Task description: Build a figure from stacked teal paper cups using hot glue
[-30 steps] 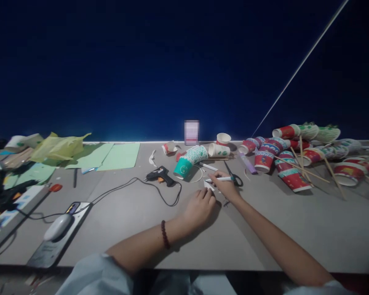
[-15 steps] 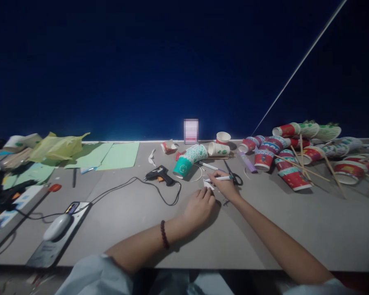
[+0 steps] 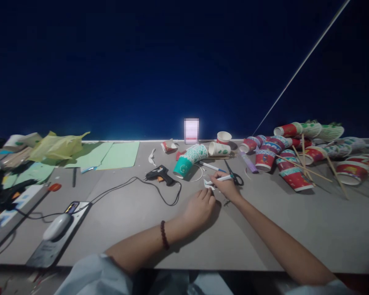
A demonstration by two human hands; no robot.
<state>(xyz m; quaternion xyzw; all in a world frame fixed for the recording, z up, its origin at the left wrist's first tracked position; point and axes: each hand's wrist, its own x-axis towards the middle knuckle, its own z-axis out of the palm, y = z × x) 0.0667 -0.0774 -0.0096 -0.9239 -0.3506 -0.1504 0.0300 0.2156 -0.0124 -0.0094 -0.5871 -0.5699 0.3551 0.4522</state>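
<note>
Between the table's [image 3: 221, 246] near and far edges, the right hand [image 3: 226, 187] pinches a pen [image 3: 224, 178] at white paper [image 3: 208, 185] beside the left hand [image 3: 199, 207], whose grip is unclear.

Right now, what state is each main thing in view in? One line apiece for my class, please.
Right hand: closed around a pen
Left hand: resting on the table
Paper scrap: lying by the pen's tip
Scissors: lying down; open or shut unclear
Glue gun: lying on its side
Green cups: nested, tipped over
Back middle cup: upright
Yellow bag: crumpled
Green paper: flat
</note>
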